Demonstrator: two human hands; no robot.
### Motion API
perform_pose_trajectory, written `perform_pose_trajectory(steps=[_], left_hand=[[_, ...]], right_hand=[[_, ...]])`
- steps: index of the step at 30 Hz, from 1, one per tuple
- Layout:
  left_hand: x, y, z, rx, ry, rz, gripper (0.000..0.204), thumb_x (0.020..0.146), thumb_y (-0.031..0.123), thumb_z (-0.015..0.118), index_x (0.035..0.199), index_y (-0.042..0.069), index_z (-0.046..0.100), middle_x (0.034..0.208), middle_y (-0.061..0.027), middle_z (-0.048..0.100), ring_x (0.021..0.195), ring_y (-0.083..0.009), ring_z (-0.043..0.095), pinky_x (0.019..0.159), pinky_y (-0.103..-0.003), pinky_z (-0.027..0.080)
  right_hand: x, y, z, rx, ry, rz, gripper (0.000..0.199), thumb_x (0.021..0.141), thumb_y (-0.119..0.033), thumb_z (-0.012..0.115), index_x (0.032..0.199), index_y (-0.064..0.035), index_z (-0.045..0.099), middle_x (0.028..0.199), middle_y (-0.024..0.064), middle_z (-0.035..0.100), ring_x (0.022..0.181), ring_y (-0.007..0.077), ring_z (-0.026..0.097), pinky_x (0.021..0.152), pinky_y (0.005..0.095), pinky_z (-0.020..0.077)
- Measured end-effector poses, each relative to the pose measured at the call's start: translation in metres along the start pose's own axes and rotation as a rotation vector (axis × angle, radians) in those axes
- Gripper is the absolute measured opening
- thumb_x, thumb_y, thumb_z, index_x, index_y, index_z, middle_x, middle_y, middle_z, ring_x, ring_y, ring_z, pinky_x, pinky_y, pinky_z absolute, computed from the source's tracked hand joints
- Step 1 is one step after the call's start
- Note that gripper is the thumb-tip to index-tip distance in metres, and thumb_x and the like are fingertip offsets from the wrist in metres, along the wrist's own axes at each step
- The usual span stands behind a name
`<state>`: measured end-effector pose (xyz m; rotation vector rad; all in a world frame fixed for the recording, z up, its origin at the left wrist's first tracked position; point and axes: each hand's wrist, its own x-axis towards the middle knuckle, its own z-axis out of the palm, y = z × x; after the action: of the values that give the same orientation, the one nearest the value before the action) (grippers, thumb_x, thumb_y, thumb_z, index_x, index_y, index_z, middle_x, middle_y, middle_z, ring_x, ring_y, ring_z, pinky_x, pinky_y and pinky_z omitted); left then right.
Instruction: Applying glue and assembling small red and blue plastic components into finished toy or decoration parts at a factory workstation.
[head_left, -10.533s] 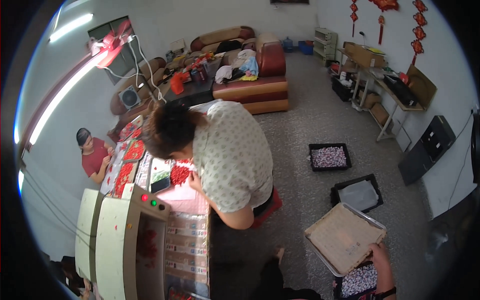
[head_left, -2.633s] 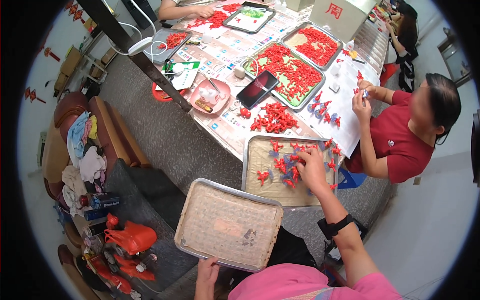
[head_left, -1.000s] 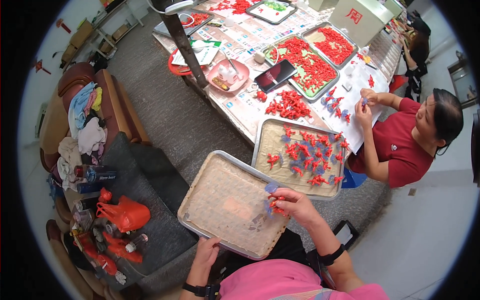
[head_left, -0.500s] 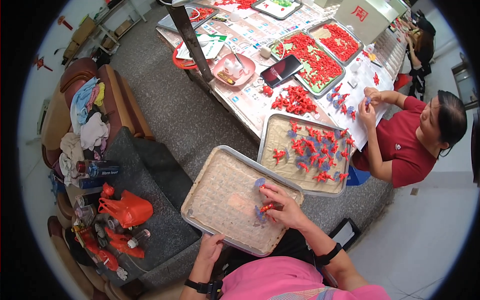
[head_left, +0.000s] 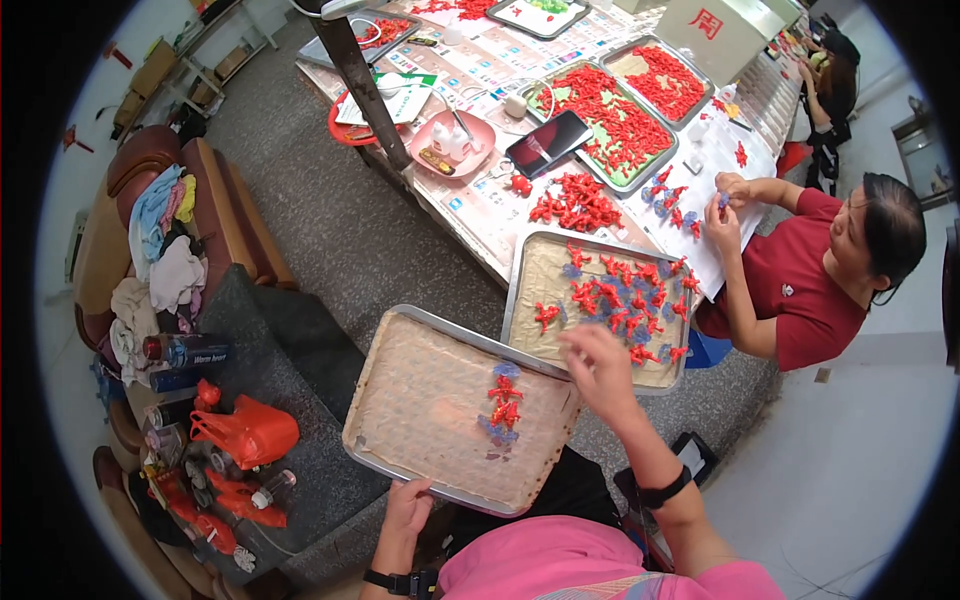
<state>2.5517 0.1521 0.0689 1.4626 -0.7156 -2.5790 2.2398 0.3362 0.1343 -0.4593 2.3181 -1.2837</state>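
My left hand point(head_left: 408, 506) grips the near rim of a metal tray point(head_left: 420, 400) lined with brownish paper. On that tray's right part lie two small red plastic figures, an upper one point(head_left: 505, 387) and a lower one point(head_left: 505, 413), each with a translucent blue-violet piece, set end to end. My right hand point(head_left: 603, 372) hovers at the border between this tray and a second lined tray point(head_left: 535, 342), its fingers partly bent and apart, with nothing visible in them. Many red figures with blue-violet pieces point(head_left: 625, 300) lie in a loose heap on the second tray.
A co-worker point(head_left: 800, 270) in a dark red shirt handles a small piece at the table's right. The table holds a red heap point(head_left: 575, 203), trays of red parts point(head_left: 625, 130), a phone point(head_left: 548, 143) and a pink dish point(head_left: 450, 145). A dark stone-topped table point(head_left: 330, 440) stands left.
My right hand has let go of the two figures and moved up and right toward the second tray. The held tray has shifted slightly left and down.
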Motion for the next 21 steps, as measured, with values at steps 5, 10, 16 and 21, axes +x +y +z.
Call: perform_pose_trajectory(steps=[5, 10, 16, 21], left_hand=[[0.003, -0.001, -0.01, -0.02, -0.004, 0.019, 0.063, 0.073, -0.012, 0.055, 0.133, 0.005, 0.042, 0.128, -0.0101, 0.052, 0.119, -0.0272, 0.05, 0.1, -0.042, 0.041], [0.001, -0.004, -0.016, -0.017, 0.029, 0.035, 0.067, 0.071, -0.011, 0.055, 0.135, 0.005, 0.04, 0.129, -0.0112, 0.052, 0.119, -0.0286, 0.051, 0.102, -0.044, 0.04], [-0.004, -0.005, -0.016, -0.045, 0.074, 0.036, 0.067, 0.072, -0.012, 0.053, 0.135, 0.005, 0.039, 0.13, -0.0119, 0.051, 0.12, -0.03, 0.05, 0.102, -0.045, 0.04], [0.003, -0.005, -0.009, -0.096, 0.024, 0.002, 0.065, 0.072, -0.014, 0.052, 0.133, 0.006, 0.041, 0.128, -0.0118, 0.051, 0.118, -0.0289, 0.05, 0.103, -0.045, 0.039]], right_hand=[[0.058, 0.048, 0.026, -0.591, 0.199, -0.336, 0.025, 0.073, 0.0, 0.059, 0.096, -0.0055, 0.065, 0.103, 0.0107, 0.061, 0.098, 0.0297, 0.054, 0.08, 0.0399, 0.0475], [0.062, 0.068, 0.038, -0.703, 0.093, -0.243, 0.025, 0.072, -0.002, 0.058, 0.096, -0.006, 0.062, 0.096, 0.0111, 0.059, 0.091, 0.0317, 0.053, 0.078, 0.0404, 0.0462], [-0.007, -0.009, 0.036, -0.243, -0.228, -0.481, 0.031, 0.067, -0.004, 0.065, 0.098, -0.0052, 0.061, 0.098, 0.0114, 0.059, 0.094, 0.0332, 0.054, 0.082, 0.0412, 0.0455], [-0.043, 0.0, 0.052, -0.468, -0.408, -0.419, 0.027, 0.078, -0.007, 0.056, 0.104, -0.006, 0.06, 0.106, 0.0108, 0.058, 0.096, 0.0294, 0.054, 0.085, 0.0368, 0.0459]])
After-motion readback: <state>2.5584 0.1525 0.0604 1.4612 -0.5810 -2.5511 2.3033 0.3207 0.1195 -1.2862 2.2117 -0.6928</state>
